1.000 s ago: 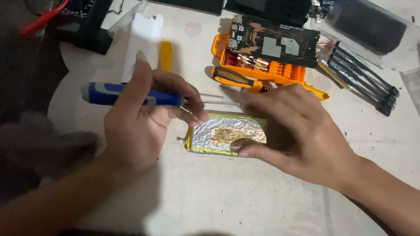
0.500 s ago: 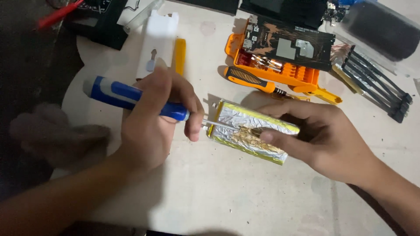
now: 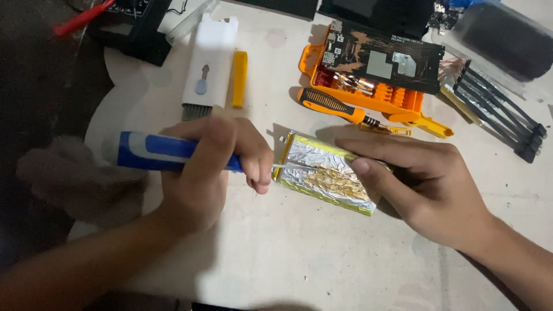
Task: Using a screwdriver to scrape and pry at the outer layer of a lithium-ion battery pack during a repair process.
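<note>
A flat silver foil battery pouch (image 3: 322,173) with yellow edges and brownish glue residue lies tilted on the white table (image 3: 299,253). My right hand (image 3: 420,184) pins it down from the right, fingers along its far edge and thumb on its top. My left hand (image 3: 210,167) grips a blue-and-white handled screwdriver (image 3: 167,152) held level. Its thin metal shaft reaches onto the left part of the pouch's top face.
Behind the pouch lie an orange-and-black screwdriver (image 3: 334,106), an orange bit tray (image 3: 368,92) with a dark circuit board (image 3: 386,57) on it, a white brush tool (image 3: 207,60), a yellow pry stick (image 3: 239,78) and black pry tools (image 3: 501,112).
The pouch has turned and tilted under my right hand. My left hand stays on the screwdriver, with its tip still at the pouch's left part. The camera view has shifted.
</note>
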